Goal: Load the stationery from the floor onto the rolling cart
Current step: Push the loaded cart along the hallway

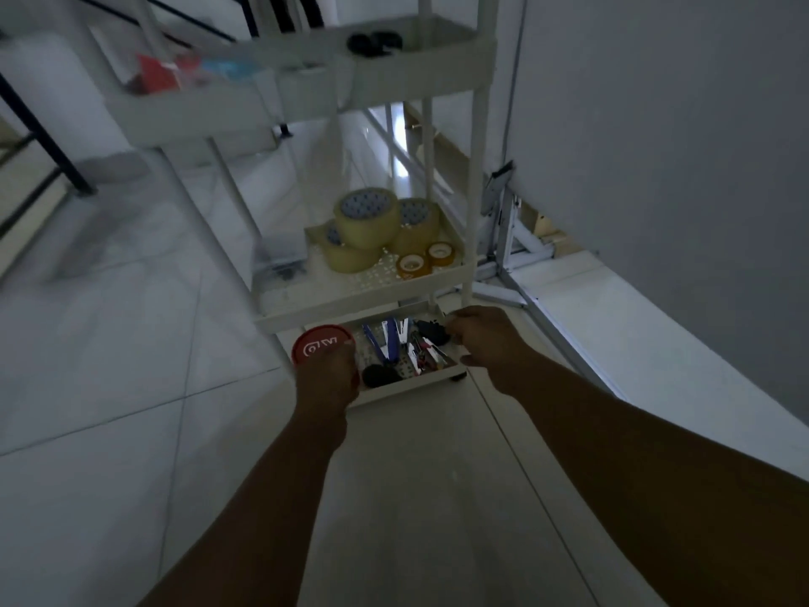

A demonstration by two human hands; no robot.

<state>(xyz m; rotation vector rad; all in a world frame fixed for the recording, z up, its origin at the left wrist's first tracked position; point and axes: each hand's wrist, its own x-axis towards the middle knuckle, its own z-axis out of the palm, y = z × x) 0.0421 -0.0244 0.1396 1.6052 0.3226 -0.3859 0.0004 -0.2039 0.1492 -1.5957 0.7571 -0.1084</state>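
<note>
A white three-tier rolling cart (363, 295) stands ahead of me. My left hand (328, 374) grips a round container with a red lid (321, 343) at the left end of the bottom tray. My right hand (481, 339) has curled fingers at the right rim of that bottom tray (411, 387); what it holds is hidden. The bottom tray holds blue-handled scissors (385, 339), black clips and other small tools. The middle tray carries several rolls of tape (372, 225). The top tray has red and blue packets (162, 74) and a black item (374, 42).
A grey wall (656, 146) runs along the right, with a folded white metal frame (508, 238) at its base. Black metal legs (48, 138) stand at the far left. Pale floor tiles (109, 365) spread out left of the cart and below my arms.
</note>
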